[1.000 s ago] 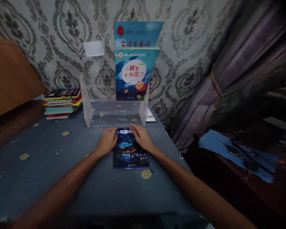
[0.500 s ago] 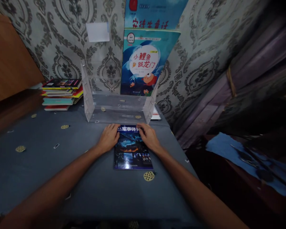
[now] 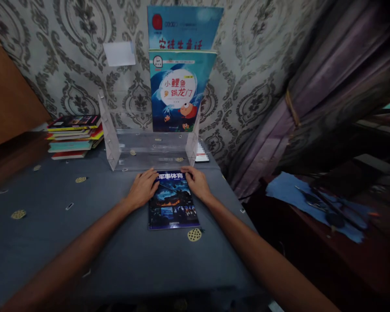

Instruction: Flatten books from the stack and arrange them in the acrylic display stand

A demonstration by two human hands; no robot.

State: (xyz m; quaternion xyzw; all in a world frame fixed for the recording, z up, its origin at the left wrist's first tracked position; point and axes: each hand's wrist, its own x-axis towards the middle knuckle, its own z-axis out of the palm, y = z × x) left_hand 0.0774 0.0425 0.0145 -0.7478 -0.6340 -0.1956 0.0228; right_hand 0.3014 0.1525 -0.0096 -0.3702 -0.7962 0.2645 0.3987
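Observation:
A dark blue book (image 3: 173, 203) lies face up on the table, its cover showing white characters and small pictures. My left hand (image 3: 144, 187) grips its upper left edge, thumb over the cover and fingers toward the top corner. On the opposite side, my right hand (image 3: 197, 184) has hold of the upper right edge, fingers bent at the corner. Just beyond the book stands a clear acrylic rack (image 3: 146, 161). Upright at the rack's right side is a teal picture book (image 3: 177, 97) with an orange fish, and behind it rises a taller blue book (image 3: 185, 28).
A stack of books (image 3: 73, 136) sits at the back left of the blue tablecloth (image 3: 110, 264). A white card (image 3: 119, 53) is above the rack's left side. Patterned wallpaper backs the table. To the right are a tied curtain (image 3: 266, 134) and a blue cloth (image 3: 289, 193) with tools.
The view has shifted to the right, so the table, rack and books appear further left. Both hands stay at the book's upper edges, and the book keeps its place before the rack.

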